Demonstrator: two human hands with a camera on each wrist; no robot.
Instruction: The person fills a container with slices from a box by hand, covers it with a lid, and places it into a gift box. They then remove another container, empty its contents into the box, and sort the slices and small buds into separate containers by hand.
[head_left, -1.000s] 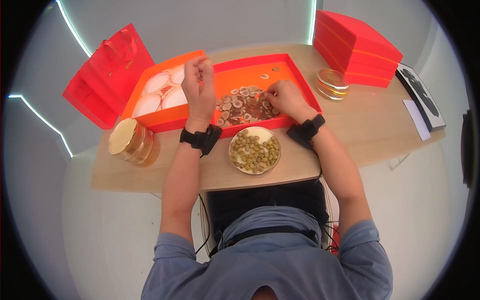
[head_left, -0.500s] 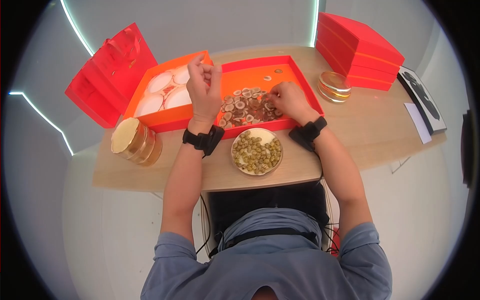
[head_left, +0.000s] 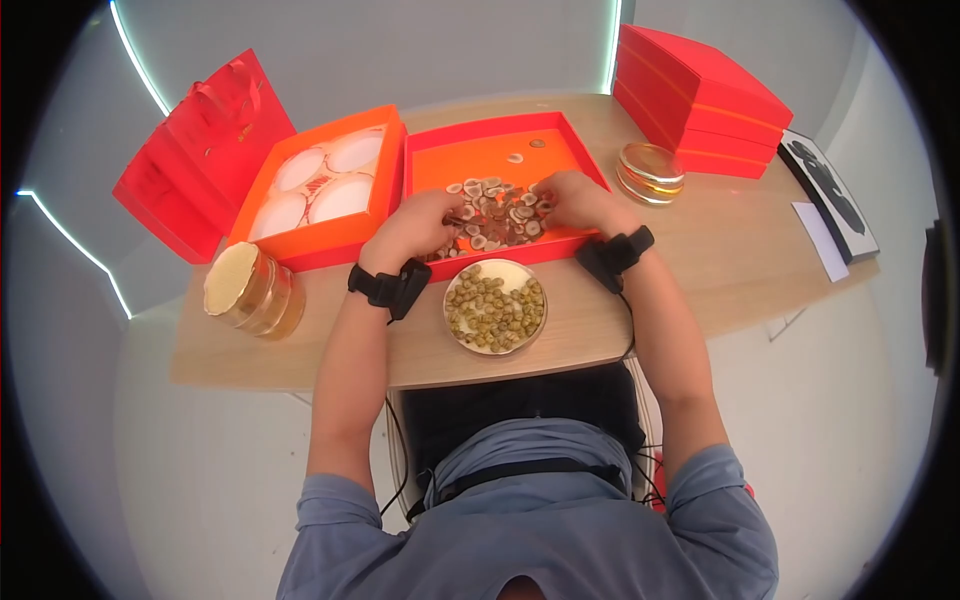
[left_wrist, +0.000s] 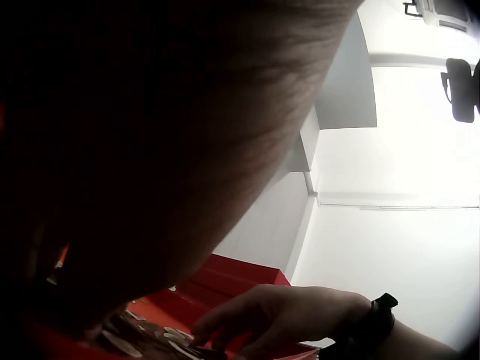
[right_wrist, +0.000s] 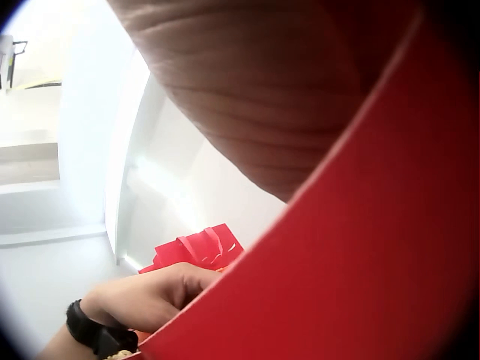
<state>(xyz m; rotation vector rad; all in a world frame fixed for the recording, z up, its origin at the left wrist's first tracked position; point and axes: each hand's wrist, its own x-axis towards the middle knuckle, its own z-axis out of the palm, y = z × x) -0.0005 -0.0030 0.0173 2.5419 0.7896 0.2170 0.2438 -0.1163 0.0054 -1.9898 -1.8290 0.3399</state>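
Thin round brown-and-pale slices [head_left: 495, 212] lie heaped in the near part of a red tray [head_left: 480, 130] with an orange floor. At the heap's left edge the left hand [head_left: 415, 230] has its fingers down among the slices; whether it pinches any is hidden. The right hand [head_left: 583, 203] reaches into the heap's right side with bent fingers, its fingertips touching slices, and any grip is unclear. In the left wrist view the right hand [left_wrist: 281, 319] is low over the slices. The tray's red wall [right_wrist: 360, 240] hides the right fingertips in the right wrist view.
A bowl of greenish round pieces [head_left: 495, 330] stands before the tray. Left are an orange box [head_left: 380, 215] with white round inserts, a jar [head_left: 270, 300] and a red bag [head_left: 205, 150]. Right are a glass container [head_left: 650, 175], stacked red boxes [head_left: 700, 100] and a black-and-white box [head_left: 835, 190].
The left hand, raised above the boxes before, has come down to the left side of the slices. The right hand stays at the right side of the heap. The head view has shifted slightly.
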